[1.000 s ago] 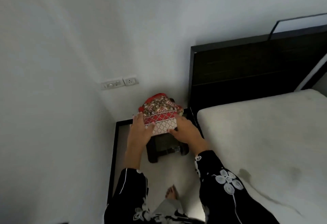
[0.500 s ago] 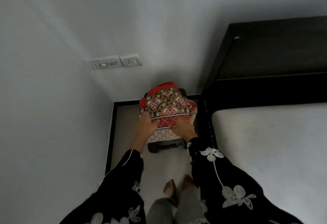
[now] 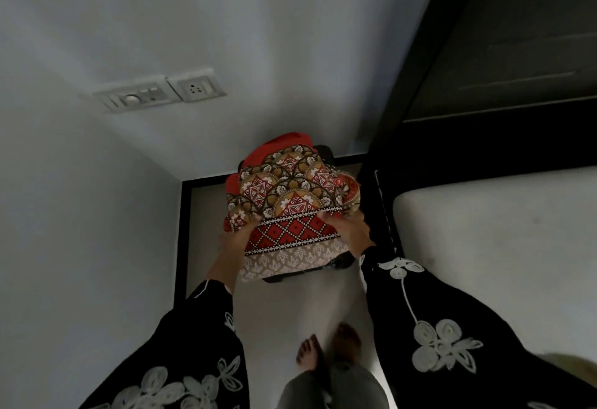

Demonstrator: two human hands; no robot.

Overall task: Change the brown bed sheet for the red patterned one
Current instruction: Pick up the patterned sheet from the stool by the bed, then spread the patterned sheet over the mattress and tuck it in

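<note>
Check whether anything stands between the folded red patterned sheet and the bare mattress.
Nothing visible does. The left hand and right hand grip the red patterned sheet at its sides, and the bare mattress lies to its right. Only the bed frame's dark edge runs between them, alongside the mattress.

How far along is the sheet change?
Done: the mattress lies bare where visible, so the old sheet looks stripped. In hand: left hand and right hand both grip the folded red patterned sheet over a dark stool in the corner. Left: carry it over, unfold and spread it.
</note>
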